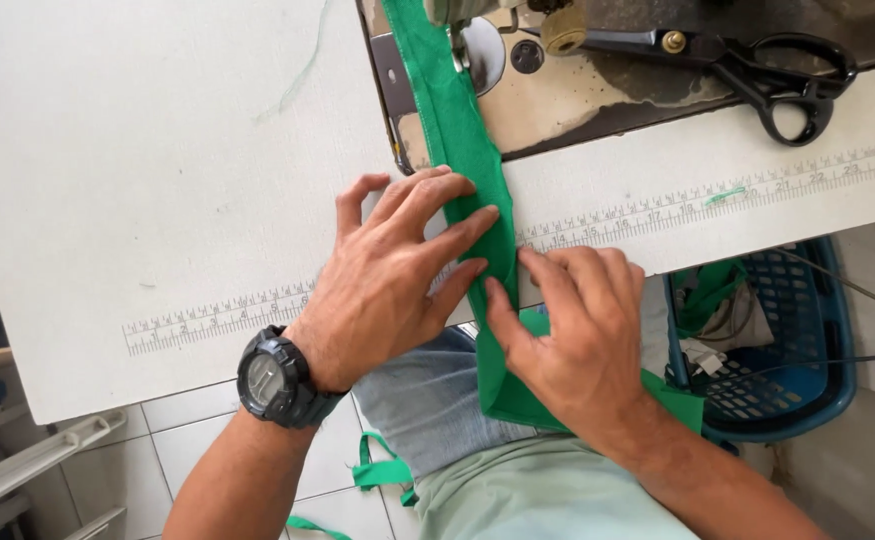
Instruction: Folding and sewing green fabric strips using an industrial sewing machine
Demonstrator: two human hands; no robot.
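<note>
On the white sewing table (pixel 157 150), at its near edge, both hands press a long green fabric strip (pixel 457 130) that runs from the machine's needle area at the top of the view down over the edge and into the person's lap. The left hand (pixel 387 280) lies flat, fingers spread and extended, its fingertips resting on the strip's left side; it pins the cloth rather than grasping it. A black wristwatch (pixel 272 380) sits on that wrist. The right hand (pixel 572 330) is just beside it, palm down at the table's edge, with the thumb on the green cloth; its fingers curl slightly over the fold, and it seems to pinch the fabric, though the underside of the hand is hidden.

A printed ruler scale (pixel 657 210) runs across the table surface under the hands. Beyond it, the metal bed of the sewing machine (pixel 577 90) holds black-handled scissors (pixel 757 65), well apart from both hands. To the right, below the table, a blue plastic basket (pixel 787 340) holds more green cloth and other scraps. A loose green strip (pixel 377 470) lies on the tiled floor (pixel 197 440) near the person's knee.
</note>
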